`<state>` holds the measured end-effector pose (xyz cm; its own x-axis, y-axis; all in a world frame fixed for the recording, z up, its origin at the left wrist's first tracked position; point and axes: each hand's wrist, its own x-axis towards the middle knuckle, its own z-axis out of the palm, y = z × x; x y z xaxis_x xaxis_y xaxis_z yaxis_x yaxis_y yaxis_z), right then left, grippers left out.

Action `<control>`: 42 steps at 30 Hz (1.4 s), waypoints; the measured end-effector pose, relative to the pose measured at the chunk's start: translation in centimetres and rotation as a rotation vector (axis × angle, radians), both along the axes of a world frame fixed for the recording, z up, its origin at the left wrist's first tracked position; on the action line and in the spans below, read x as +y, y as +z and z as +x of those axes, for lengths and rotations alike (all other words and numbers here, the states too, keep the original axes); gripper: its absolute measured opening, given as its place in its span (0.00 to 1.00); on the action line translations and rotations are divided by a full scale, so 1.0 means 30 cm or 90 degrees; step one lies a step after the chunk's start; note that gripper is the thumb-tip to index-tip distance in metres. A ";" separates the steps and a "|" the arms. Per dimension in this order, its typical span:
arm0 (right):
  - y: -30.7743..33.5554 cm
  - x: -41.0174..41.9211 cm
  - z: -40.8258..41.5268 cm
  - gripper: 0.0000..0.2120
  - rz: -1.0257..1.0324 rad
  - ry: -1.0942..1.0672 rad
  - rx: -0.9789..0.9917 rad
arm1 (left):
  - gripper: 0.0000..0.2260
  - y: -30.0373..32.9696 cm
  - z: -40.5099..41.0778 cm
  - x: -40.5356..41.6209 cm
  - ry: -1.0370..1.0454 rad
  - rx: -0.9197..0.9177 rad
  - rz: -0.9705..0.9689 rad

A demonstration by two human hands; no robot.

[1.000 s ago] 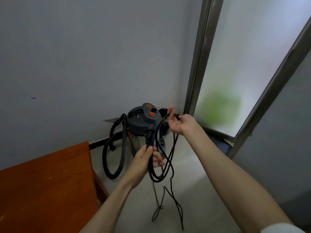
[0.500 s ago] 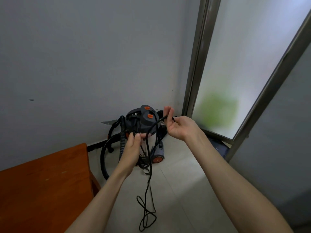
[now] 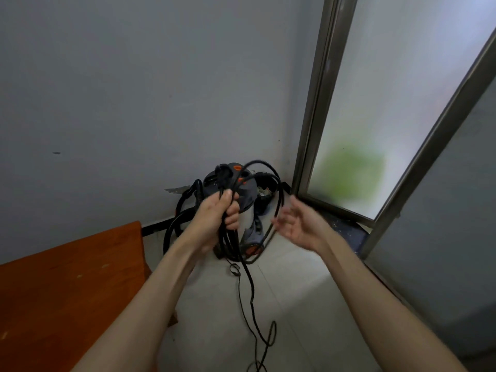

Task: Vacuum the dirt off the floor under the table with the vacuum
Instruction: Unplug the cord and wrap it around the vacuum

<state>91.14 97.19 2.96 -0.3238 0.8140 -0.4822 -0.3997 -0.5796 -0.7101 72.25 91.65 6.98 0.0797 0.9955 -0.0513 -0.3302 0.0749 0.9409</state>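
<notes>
A grey canister vacuum (image 3: pixel 245 196) with orange buttons stands in the corner of the room, its black hose (image 3: pixel 174 224) looped to its left. My left hand (image 3: pixel 220 213) grips a bundle of loops of the black power cord (image 3: pixel 247 285), with the plug sticking up above my fist. One loop arcs over to the right and down. My right hand (image 3: pixel 298 226) hovers beside that loop, blurred, fingers spread and holding nothing. The rest of the cord trails down onto the floor.
A brown wooden table (image 3: pixel 67 285) fills the lower left, against the grey wall. A frosted glass door with a metal frame (image 3: pixel 311 130) stands at the right. Pale floor tiles (image 3: pixel 303 304) lie between the table and the door.
My right hand has let go of the cord and opened. My left hand has closed around the gathered loops and risen slightly. A loop now swings out to the right.
</notes>
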 end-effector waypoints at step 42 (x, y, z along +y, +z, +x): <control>0.111 0.120 -0.052 0.19 -0.163 -0.107 0.310 | 0.08 -0.170 0.095 -0.037 -0.035 0.081 -0.052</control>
